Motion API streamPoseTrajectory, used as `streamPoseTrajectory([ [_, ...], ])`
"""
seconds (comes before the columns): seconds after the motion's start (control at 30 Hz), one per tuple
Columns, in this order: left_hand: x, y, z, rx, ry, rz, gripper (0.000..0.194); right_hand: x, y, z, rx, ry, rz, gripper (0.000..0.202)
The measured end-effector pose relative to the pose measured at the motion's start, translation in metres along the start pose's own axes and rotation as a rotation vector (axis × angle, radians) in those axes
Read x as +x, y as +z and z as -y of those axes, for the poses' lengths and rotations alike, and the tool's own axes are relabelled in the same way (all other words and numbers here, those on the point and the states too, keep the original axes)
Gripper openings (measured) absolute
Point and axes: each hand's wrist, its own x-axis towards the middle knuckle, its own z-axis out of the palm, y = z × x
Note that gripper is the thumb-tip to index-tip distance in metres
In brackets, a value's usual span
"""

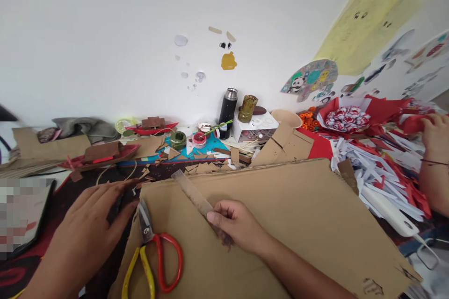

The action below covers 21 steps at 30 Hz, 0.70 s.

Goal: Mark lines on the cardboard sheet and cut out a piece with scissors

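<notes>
A large brown cardboard sheet lies across the table in front of me. My right hand grips a clear ruler between thumb and fingers, holding it slanted over the sheet. Scissors with one yellow and one red handle rest on the sheet's left part, blades pointing away from me. My left hand is beside the sheet's left edge, fingers stretched out and apart, with nothing held in it.
Cardboard scraps, paint jars, a black thermos and red model boats line the wall side. At the right, another person's hand is near red and white paper strips and a white glue gun. A tablet lies left.
</notes>
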Motion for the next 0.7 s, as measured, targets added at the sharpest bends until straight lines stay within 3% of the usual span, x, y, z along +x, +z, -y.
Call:
streamPoseTrajectory([
  [0.17,-0.002,0.0,0.013,0.09,-0.113,0.151,0.063,0.001,0.003,-0.005,-0.019,-0.03,-0.005,0.079],
  [0.47,0.009,0.014,-0.007,0.002,-0.086,0.264,0.061,0.0,0.006,-0.011,-0.098,-0.041,-0.055,0.081],
  [0.7,0.028,0.006,-0.021,-0.158,-0.147,0.313,0.055,0.0,0.008,-0.015,-0.163,-0.066,-0.054,0.072],
])
